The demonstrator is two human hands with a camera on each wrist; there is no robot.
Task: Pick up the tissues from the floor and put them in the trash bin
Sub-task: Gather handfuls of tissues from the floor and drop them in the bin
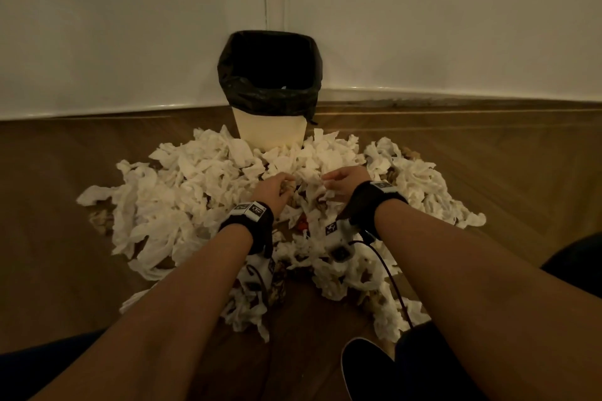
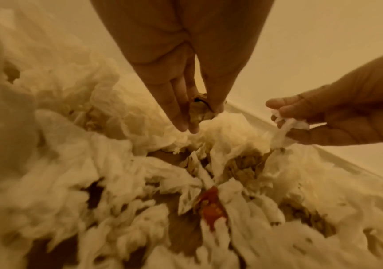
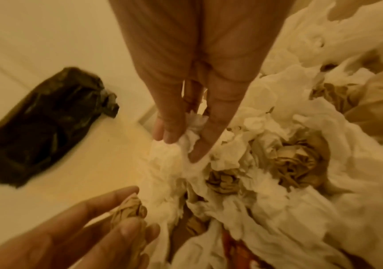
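- Both bare forearms reach forward from the bottom of the head view, each with a black wrist strap, toward the cream trash bin with a black plastic liner [image 1: 270, 132] that stands against the white wall
- On the near side of that bin, the heap of crumpled white tissues [image 1: 182, 192] spreads across the brown wooden floor [image 1: 488, 166], touching the bin's base and fanning out to both sides of it; brown crumpled paper wads and one red-stained scrap [image 2: 212, 205] lie mixed in
- Left hand [image 1: 275, 187], just in front of the bin over the middle of the heap, has its fingers drawn together, pinching a small brown crumpled wad [image 2: 198, 110]
- Right hand [image 1: 345, 181], beside it and equally near the bin, pinches a twisted strip of white tissue [image 2: 285, 127] between thumb and fingers; the strip's lower end runs into the pile
- Judging from the dark liner, the bin holds little yet, so nearly all the work remains
- Risks as I read them: the thin strip may tear or drag neighbouring sheets along when lifted; such small pinches could shed pieces short of the bin's rim; a careless swing might knock the light bin over; the stained scrap could smear the floor
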